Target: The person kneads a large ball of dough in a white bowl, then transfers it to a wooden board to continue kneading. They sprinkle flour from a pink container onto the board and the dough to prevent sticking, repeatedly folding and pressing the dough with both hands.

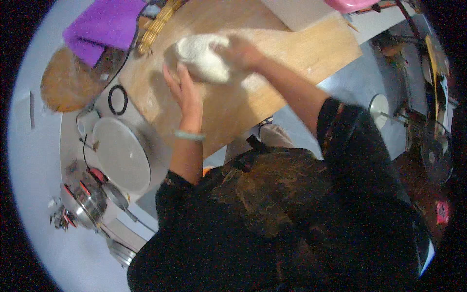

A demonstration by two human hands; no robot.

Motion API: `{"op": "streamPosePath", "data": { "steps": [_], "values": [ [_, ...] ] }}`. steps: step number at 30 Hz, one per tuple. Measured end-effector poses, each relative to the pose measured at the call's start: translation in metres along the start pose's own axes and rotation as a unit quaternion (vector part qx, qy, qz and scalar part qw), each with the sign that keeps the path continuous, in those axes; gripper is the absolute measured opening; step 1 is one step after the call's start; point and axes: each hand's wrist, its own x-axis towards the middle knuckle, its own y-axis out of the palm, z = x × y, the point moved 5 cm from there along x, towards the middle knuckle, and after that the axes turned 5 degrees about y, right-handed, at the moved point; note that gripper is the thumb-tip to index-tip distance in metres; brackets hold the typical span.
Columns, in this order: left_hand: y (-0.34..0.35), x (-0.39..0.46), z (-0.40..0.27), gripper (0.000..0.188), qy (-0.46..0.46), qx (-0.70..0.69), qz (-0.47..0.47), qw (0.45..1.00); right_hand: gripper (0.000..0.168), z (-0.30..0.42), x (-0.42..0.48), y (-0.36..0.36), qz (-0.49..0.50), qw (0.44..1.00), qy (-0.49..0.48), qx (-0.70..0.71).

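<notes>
A large pale lump of dough (202,58), dusted with what looks like flour, is over a wooden board (321,43). My right hand (240,53), blurred, has its fingers over the dough's right side and grips it there. At the dough's lower left is my left hand (188,87), fingers apart and pointing up. Whether those fingertips touch the dough is hard to tell. A pale bracelet (189,135) circles my left wrist. White powder marks the board around the dough.
Left of the board are a purple cloth (109,25), a brown round board (69,80), a black ring (118,100) and a large white dish (122,157). A bundle of thin sticks (158,27) lies at the board's far left. Metal pots (87,206) stand lower left; a pink basin (352,4) is far right.
</notes>
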Motion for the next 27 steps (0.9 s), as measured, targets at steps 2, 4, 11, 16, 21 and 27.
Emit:
{"op": "streamPosePath", "data": {
  "steps": [2, 4, 11, 16, 21, 27],
  "values": [
    [-0.02, -0.003, 0.055, 0.069, -0.037, -0.011, 0.044, 0.998, 0.085, 0.0, -0.046, 0.03, -0.04, 0.995, 0.033, 0.085],
    [-0.008, -0.005, 0.027, 0.069, -0.082, -0.056, 0.137, 0.986, 0.086, 0.001, -0.075, 0.044, -0.082, 0.991, 0.005, 0.102],
    [-0.014, 0.016, 0.039, 0.06, -0.035, 0.073, 0.172, 0.982, 0.058, -0.073, -0.131, -0.026, -0.261, 0.945, -0.196, -0.009],
    [0.006, 0.004, 0.019, 0.061, 0.01, 0.085, 0.149, 0.985, 0.055, -0.09, -0.116, -0.033, -0.351, 0.933, -0.075, 0.044],
    [0.01, 0.003, 0.015, 0.064, 0.037, 0.095, 0.161, 0.982, 0.052, -0.038, -0.094, 0.024, -0.249, 0.907, -0.138, 0.311],
    [0.043, -0.032, -0.046, 0.065, 0.014, 0.037, 0.238, 0.971, 0.053, -0.034, -0.098, -0.012, -0.257, 0.941, -0.094, 0.198]
  ]
}}
